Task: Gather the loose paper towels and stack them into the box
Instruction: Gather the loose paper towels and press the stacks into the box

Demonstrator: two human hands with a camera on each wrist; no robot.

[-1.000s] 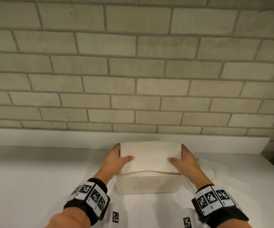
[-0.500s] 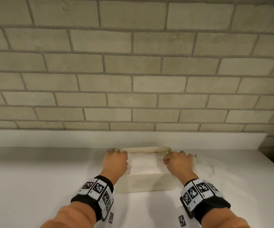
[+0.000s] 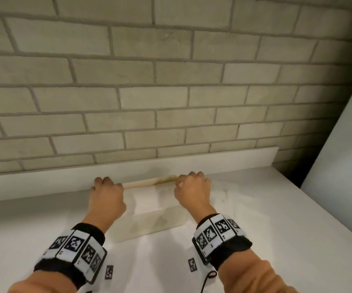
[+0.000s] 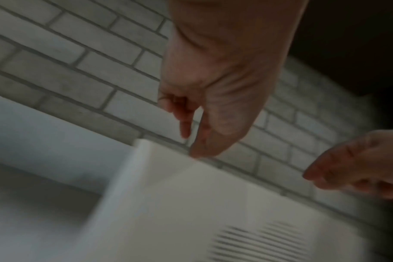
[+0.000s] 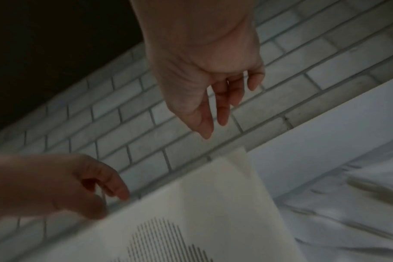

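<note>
A cream cardboard box (image 3: 149, 226) stands open on the white counter, with a stack of white paper towels (image 3: 149, 197) lying inside it. My left hand (image 3: 107, 191) hovers over the box's left end and my right hand (image 3: 192, 187) over its right end. In the left wrist view the left hand (image 4: 191, 138) hangs with loose fingers, thumb tip at the box (image 4: 191, 212) rim, holding nothing. The right wrist view shows the right hand (image 5: 213, 115) with straight, relaxed fingers just above the box (image 5: 202, 212) corner, empty. Loose paper towels (image 5: 348, 221) lie right of the box.
The counter (image 3: 44, 229) ends in a low white ledge (image 3: 44, 178) under a brick wall (image 3: 171, 102). A white panel (image 3: 340, 144) rises at the right, past the counter's right edge.
The towel stack that both hands held over the box has gone down into it. Both hands have let go and now hang over the box ends. The view has tilted.
</note>
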